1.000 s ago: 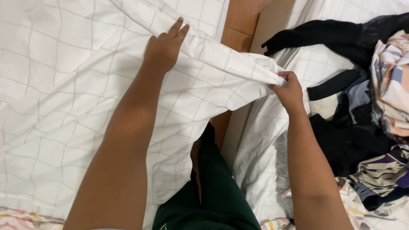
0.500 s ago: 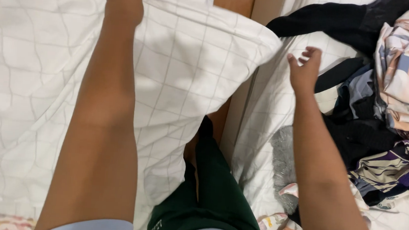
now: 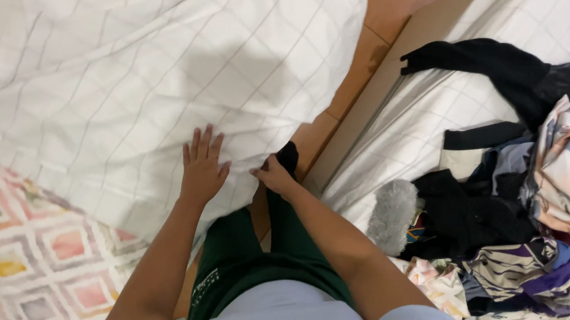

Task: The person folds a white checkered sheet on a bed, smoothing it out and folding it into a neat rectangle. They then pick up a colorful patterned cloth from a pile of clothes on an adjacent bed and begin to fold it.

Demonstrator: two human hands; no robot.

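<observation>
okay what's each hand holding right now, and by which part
The right hand pinches the white checked sheet at its near edge. The left hand lies flat on it, gripping nothing.

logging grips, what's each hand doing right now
Left hand: open, flat on the white checked sheet.
Right hand: pinched shut on the sheet's edge.

Clothes pile point(image 3: 535, 217) crowding right side.

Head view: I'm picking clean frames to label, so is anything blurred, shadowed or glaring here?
Head view: sharp overall; a soft grey shadow falls on the white sheet above the left hand; right hand clear; no glare; the clothes pile is evenly lit.
</observation>
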